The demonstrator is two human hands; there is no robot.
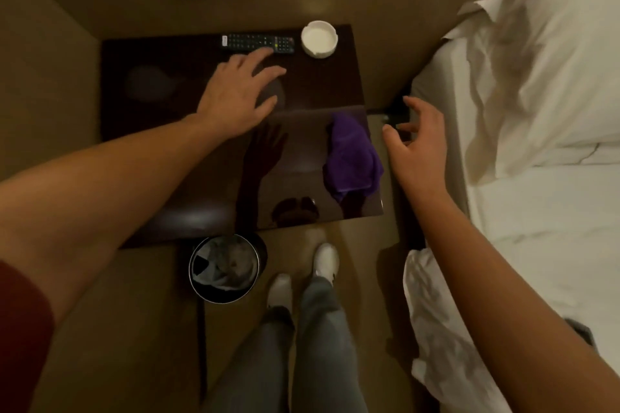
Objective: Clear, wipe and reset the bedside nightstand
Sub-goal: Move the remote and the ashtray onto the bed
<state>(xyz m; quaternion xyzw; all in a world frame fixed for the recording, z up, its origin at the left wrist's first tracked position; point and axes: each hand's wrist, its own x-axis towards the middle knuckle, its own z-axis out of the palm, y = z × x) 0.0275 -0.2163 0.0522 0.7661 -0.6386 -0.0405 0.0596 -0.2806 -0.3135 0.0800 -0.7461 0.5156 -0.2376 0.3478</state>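
Dark, glossy nightstand (151,157) fills the middle of the view, its polished top throwing back reflections of the arm above it and soft patches of light. At twelve o'clock on that top, a black TV remote (257,43) lies lengthwise along the back edge, and just beside it at one o'clock sits a round white ashtray (319,38). Left hand (236,95) is out over the surface, fingers spread wide and straight, fingertips close to the remote, holding nothing. At four o'clock on the top, a crumpled purple cloth (352,157) lies near the right edge. Right hand (414,144) hovers past that edge, between nightstand and bed, fingers loosely curled and apart, gripping nothing. Bed (543,211) with rumpled white sheets runs down the three o'clock side. Down at six o'clock on the floor, a round black waste bin (224,267) holds crumpled rubbish, right beside the person's white shoes (325,260).
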